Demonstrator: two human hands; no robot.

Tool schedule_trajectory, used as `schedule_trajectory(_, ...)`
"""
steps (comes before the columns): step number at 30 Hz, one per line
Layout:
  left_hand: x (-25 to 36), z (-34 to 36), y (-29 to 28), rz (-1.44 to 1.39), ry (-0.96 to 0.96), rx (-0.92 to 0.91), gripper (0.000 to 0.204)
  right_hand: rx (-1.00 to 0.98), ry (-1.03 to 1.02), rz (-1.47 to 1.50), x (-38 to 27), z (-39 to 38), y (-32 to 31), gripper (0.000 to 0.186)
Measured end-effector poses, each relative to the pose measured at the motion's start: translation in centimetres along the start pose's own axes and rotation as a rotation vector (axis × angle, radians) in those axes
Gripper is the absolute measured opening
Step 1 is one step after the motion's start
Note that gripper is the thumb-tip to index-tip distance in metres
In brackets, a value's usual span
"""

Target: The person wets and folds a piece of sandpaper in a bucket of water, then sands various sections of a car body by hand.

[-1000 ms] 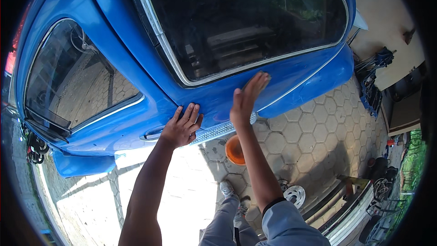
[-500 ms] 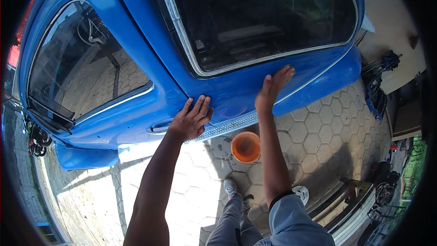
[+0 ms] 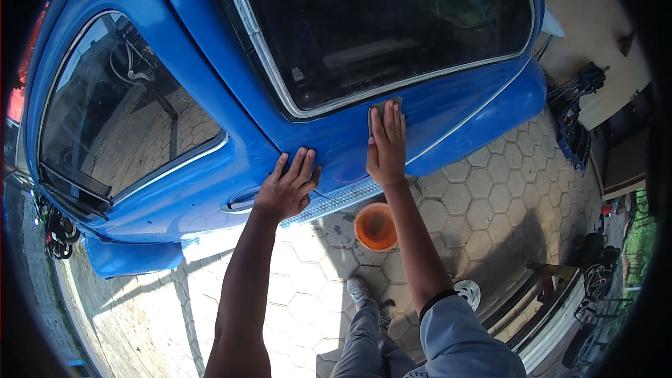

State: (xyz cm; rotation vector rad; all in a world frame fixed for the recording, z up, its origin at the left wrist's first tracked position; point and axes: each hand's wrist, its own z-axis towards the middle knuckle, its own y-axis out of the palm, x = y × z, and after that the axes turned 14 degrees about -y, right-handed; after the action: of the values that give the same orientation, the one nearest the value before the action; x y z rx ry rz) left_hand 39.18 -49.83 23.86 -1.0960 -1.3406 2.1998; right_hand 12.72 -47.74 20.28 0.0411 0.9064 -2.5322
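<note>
The right hand (image 3: 386,150) lies flat on the curved, glossy blue metal car body (image 3: 336,136), its fingers nearly straight and close together, with hold of a thin, dark grey-green rectangular pad (image 3: 381,106) beneath them. The pad sits against the blue panel, just below the large dark glass side window (image 3: 392,35) with its silvery trim; its material is hard to tell.

The left hand (image 3: 283,190) rests on the same bodywork, open with fingers parted and no object visible in it, beside the door seam and near the slim silvery door handle (image 3: 241,206). Left of it is the smaller glass door window (image 3: 136,108), where paving and a steering wheel show.

Below both hands runs a pale, textured running board (image 3: 343,198). A round orange basin (image 3: 376,224) stands on the hexagonal grey paving (image 3: 483,192), close beside the right forearm. A round, silvery, disc-shaped part (image 3: 469,295) lies farther down, partly behind the grey-blue sleeve (image 3: 465,339).
</note>
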Motion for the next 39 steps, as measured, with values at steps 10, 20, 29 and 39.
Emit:
schedule_trajectory(10, -0.3, -0.5, 0.7, -0.032, 0.0, -0.037, 0.062, -0.197, -0.28, 0.215, -5.7, 1.9, 1.1, 0.058)
schedule_trajectory(20, -0.1, 0.2, 0.1, -0.02, 0.031, -0.057, 0.06, 0.231, 0.462, 0.104, 7.0, -0.6, -3.5, 0.064)
schedule_trajectory(29, -0.5, -0.5, 0.4, -0.011, 0.0, -0.021, 0.057, 0.099, 0.566, 0.384, 2.5, 4.4, -3.9, 0.085)
schedule_trajectory(39, -0.6, -0.7, 0.4, 0.002, 0.026, -0.029, 0.063, 0.251, 0.705, 0.038, 5.4, 6.0, -1.7, 0.084)
